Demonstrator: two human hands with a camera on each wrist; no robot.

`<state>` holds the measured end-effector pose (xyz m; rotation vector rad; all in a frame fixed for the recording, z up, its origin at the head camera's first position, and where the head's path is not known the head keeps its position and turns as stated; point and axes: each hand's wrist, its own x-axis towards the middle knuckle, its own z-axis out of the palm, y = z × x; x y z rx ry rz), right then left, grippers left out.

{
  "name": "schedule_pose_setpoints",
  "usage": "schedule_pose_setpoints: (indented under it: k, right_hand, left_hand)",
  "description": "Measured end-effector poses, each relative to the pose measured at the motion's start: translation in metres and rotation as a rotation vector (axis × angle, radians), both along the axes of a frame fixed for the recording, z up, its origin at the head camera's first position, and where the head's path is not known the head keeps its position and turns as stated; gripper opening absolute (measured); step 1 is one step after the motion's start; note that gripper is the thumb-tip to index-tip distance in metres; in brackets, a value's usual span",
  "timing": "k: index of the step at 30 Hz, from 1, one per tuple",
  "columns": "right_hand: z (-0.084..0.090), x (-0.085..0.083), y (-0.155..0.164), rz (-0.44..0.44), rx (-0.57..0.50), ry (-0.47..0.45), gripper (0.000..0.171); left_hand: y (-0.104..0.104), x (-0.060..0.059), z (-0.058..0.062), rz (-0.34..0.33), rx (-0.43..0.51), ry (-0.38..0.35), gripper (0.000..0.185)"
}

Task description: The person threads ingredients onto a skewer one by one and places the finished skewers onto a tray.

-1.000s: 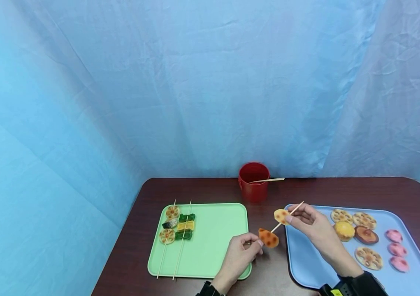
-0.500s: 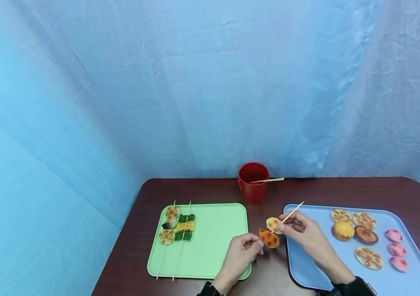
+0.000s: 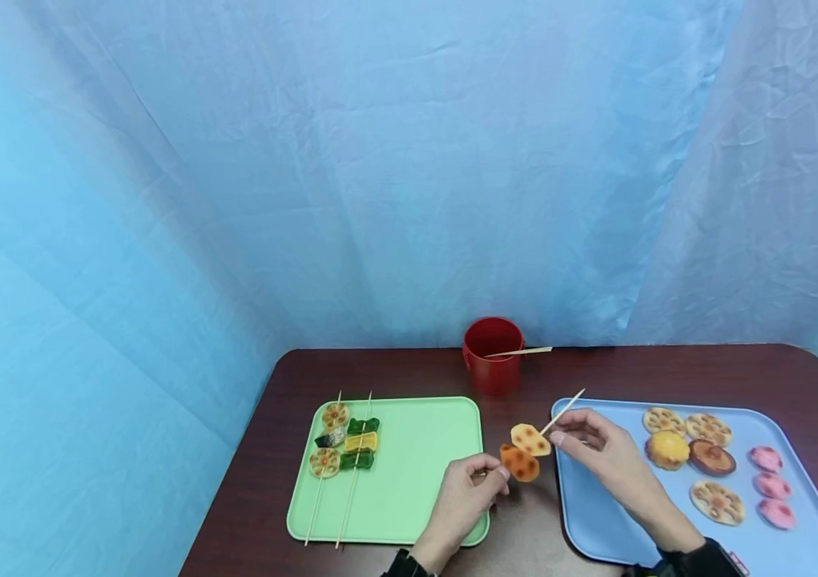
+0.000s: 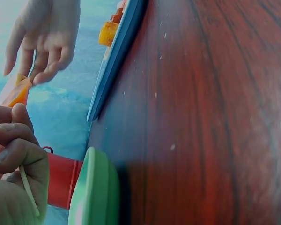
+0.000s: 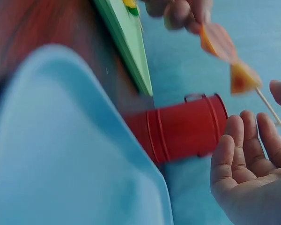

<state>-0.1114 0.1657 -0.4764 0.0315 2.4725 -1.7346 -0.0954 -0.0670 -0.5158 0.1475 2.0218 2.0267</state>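
My left hand pinches the lower end of a thin wooden skewer over the gap between two trays. An orange spotted piece and a yellow lotus slice sit threaded on it, close together. My right hand is just right of the yellow slice, its index fingertip by the stick. In the right wrist view that hand lies loosely spread, with the skewer passing between thumb and fingers. The left wrist view shows my left hand curled round the stick below the orange piece.
A green tray on the left holds two finished skewers. A blue tray on the right carries lotus slices, round cakes and pink pieces. A red cup with one stick stands behind, on a dark wooden table.
My right hand has slid the yellow slice down the skewer until it sits next to the orange piece. The skewer has dropped slightly lower and left.
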Motion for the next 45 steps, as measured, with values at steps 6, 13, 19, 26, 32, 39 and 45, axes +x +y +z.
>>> schedule_pose_setpoints:
  k: [6, 13, 19, 26, 32, 39, 45]
  right_hand:
    - [0.004, -0.004, 0.032, -0.077, 0.248, 0.087, 0.051]
    - [0.01, -0.007, 0.071, -0.098, 0.396, 0.123, 0.05]
    - [0.01, -0.01, 0.097, -0.085, 0.556, 0.186, 0.04]
    - [0.005, -0.016, 0.12, -0.018, 0.686, 0.121, 0.052]
    - [-0.003, -0.017, 0.129, 0.034, 0.794, 0.14, 0.047]
    - [-0.012, -0.016, 0.135, 0.09, 0.854, 0.107, 0.054]
    - [-0.015, -0.014, 0.137, 0.098, 0.894, 0.091, 0.061]
  left_hand:
    - [-0.006, -0.001, -0.001, 0.02, -0.021, -0.011, 0.023]
    - [-0.011, -0.002, -0.004, 0.035, -0.029, 0.003, 0.023]
    - [-0.014, -0.002, -0.006, 0.047, -0.017, 0.013, 0.018]
    - [-0.015, -0.002, -0.007, 0.049, -0.009, -0.007, 0.018]
    - [-0.016, -0.001, -0.008, 0.049, -0.001, -0.015, 0.019]
    - [-0.017, 0.0, -0.007, 0.043, 0.008, -0.024, 0.02]
    - [-0.016, 0.001, -0.006, 0.045, 0.014, -0.049, 0.024]
